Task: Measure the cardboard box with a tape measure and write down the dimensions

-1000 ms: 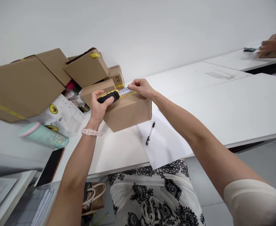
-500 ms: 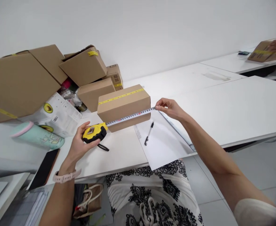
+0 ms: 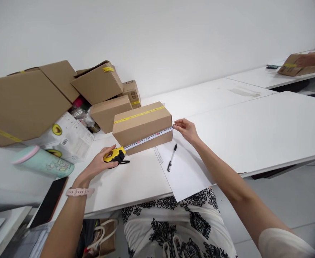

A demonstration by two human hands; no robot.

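Observation:
My left hand (image 3: 103, 160) is wrapped round the yellow and black case of a tape measure (image 3: 115, 156), just off the near left corner of a cardboard box (image 3: 143, 124). The white blade (image 3: 148, 138) runs out along the box's long front side, rising slightly to the right. At its far end, my right hand (image 3: 186, 129) pinches the blade's tip beside the box's right edge. Yellow tape crosses the top of the box. Below it a pen (image 3: 172, 157) lies on a white sheet of paper (image 3: 188, 175).
Cardboard boxes (image 3: 98, 80) pile up at the back left, above an avocado-printed carton (image 3: 68, 138). Left of me are a mint tumbler (image 3: 43, 161) and a dark phone-like slab (image 3: 49, 200). Far right, another person's hand (image 3: 309, 60) touches a cardboard box (image 3: 289, 68).
My left hand has brought the tape case rightward, closer to the box corner. My right hand has shifted slightly left to the box's edge, and less blade is out. The view has tilted slightly.

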